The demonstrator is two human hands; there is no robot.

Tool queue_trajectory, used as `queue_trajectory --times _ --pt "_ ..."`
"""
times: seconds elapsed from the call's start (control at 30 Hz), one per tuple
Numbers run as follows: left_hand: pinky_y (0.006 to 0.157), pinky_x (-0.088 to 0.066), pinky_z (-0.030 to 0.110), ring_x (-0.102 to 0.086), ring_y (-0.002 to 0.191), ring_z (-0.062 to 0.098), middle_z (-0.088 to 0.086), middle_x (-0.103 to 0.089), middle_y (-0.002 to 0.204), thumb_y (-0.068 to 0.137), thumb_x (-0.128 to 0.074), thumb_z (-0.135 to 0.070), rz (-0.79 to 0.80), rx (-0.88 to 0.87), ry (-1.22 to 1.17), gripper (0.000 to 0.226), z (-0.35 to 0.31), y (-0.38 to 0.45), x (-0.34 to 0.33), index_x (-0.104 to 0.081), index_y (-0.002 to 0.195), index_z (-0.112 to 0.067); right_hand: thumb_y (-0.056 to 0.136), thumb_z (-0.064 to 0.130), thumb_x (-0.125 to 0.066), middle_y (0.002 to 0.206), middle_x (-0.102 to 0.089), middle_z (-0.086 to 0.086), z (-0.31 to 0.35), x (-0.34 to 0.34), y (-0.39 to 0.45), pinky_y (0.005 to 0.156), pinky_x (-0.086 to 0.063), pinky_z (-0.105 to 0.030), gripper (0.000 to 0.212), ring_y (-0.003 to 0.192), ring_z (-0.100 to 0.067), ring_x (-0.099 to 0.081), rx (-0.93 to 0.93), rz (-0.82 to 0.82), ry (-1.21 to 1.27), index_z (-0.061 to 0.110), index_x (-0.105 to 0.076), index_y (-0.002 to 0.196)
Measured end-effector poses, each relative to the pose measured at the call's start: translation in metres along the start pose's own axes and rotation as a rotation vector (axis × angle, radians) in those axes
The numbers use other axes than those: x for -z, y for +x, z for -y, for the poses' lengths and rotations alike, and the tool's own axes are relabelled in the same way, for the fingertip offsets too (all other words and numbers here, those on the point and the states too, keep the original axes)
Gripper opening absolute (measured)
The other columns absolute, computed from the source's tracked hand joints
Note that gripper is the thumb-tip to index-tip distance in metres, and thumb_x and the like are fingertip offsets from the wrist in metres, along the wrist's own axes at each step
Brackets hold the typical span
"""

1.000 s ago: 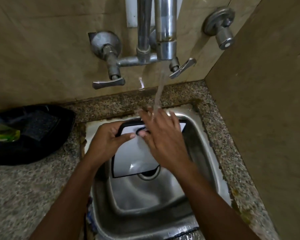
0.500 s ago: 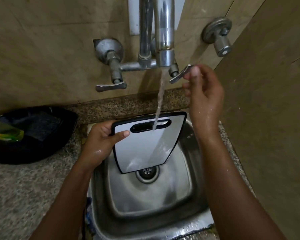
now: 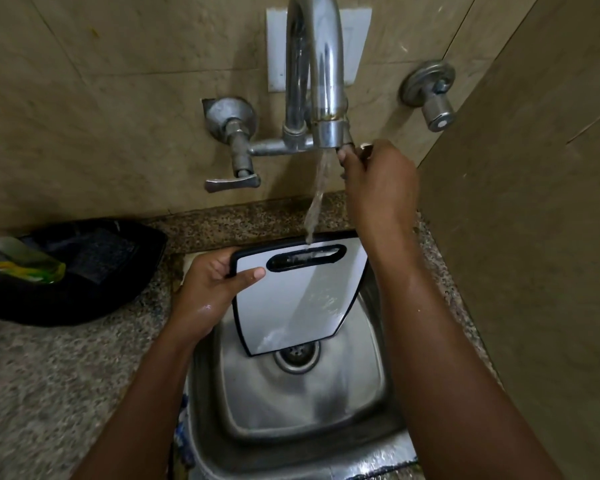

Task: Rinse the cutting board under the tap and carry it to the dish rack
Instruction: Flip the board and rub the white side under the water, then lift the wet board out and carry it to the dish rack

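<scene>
A white cutting board (image 3: 291,299) with a black rim and a slot handle is tilted over the steel sink (image 3: 302,410). My left hand (image 3: 212,289) grips its upper left corner. Water runs from the chrome tap (image 3: 323,81) onto the slot handle at the board's top and flows down its face. My right hand (image 3: 378,178) is raised to the right tap lever and closed around it; the lever is almost wholly hidden under my fingers.
The left tap lever (image 3: 232,183) hangs free on the tiled wall. A black tray (image 3: 111,285) with a dish-soap bottle (image 3: 21,265) sits on the granite counter (image 3: 49,393) to the left. A side wall (image 3: 534,237) closes the right.
My right hand left the board's face, rose to the right tap lever and closed on it. The board, held by my left hand alone, lifted slightly under the stream.
</scene>
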State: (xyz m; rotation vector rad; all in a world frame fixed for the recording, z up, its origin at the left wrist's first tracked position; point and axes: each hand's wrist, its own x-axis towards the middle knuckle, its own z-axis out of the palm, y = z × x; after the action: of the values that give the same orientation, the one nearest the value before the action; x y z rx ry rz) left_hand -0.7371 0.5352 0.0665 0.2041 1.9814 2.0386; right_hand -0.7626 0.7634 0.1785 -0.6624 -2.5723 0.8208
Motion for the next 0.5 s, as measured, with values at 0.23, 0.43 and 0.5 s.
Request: queue_trajectory --times 0.23,0.43,0.5 --pt "0.082 -0.062 0.029 -0.078 0.097 0.019 0.000 -0.082 0.105 0.086 -0.073 0.002 -0.008 0.011 -0.007 0.025 -0.003 -0.001 -0.001 -0.077 0.106 -0.013 0.103 0.033 -0.059 0.146 -0.058 -0.014 0.009 -0.002 -0.007 0.076 -0.053 -0.040 0.039 0.115 -0.032 -0.067 0.164 -0.096 -0.256 0.017 -0.051 0.138" --pt "0.076 -0.060 0.024 -0.077 0.090 0.013 -0.003 -0.082 0.099 0.087 -0.069 0.009 -0.022 0.020 -0.047 0.025 -0.009 -0.002 -0.005 -0.074 0.107 -0.006 0.101 0.036 -0.062 0.171 -0.023 -0.010 -0.007 -0.004 -0.019 0.121 -0.036 -0.043 0.084 0.155 -0.027 -0.031 0.156 -0.073 0.029 0.010 -0.012 0.164" --pt "0.076 -0.060 0.024 -0.077 0.089 0.012 -0.003 -0.082 0.098 0.087 -0.069 0.010 -0.026 0.008 -0.052 0.025 -0.012 -0.003 -0.006 -0.074 0.106 -0.006 0.104 0.042 -0.056 0.172 -0.019 -0.005 -0.021 -0.001 -0.036 0.123 -0.034 -0.042 0.080 0.156 -0.022 -0.027 0.090 -0.155 0.244 0.015 -0.011 0.165"
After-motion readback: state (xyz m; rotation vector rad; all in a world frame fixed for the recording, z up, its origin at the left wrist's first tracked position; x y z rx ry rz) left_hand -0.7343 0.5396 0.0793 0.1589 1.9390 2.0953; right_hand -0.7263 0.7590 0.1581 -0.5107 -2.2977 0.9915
